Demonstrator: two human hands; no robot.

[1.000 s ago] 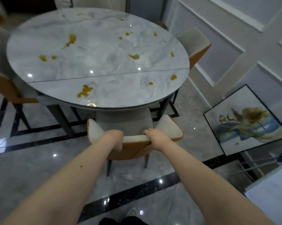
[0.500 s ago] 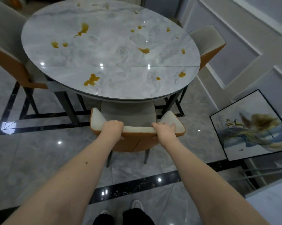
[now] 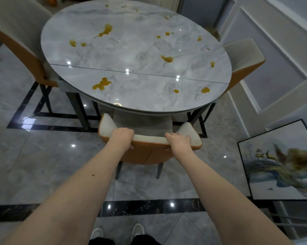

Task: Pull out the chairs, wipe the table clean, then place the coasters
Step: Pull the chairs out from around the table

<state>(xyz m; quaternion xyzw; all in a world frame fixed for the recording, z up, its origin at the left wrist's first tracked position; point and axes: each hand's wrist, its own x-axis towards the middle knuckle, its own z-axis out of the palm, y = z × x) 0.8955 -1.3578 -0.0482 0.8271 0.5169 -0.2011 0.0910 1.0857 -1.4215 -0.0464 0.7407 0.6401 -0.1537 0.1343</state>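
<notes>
A round grey marble table (image 3: 140,52) carries several amber spills (image 3: 101,84). Right in front of me stands a chair (image 3: 145,153) with a cream cushion and orange back, its seat partly tucked under the table's near edge. My left hand (image 3: 121,138) grips the top of its backrest on the left side. My right hand (image 3: 177,141) grips the same top edge on the right, fingers curled over the cushion. No coasters or cloth are in view.
A second chair (image 3: 20,38) sits at the table's left and a third (image 3: 244,57) at its right. A framed painting (image 3: 280,160) leans against the panelled wall at the right. The floor is glossy grey tile with black borders. My shoes (image 3: 119,232) show at the bottom.
The chair and my hands sit a little nearer to me and farther out from under the table. The view has shifted so the table lies more to the right.
</notes>
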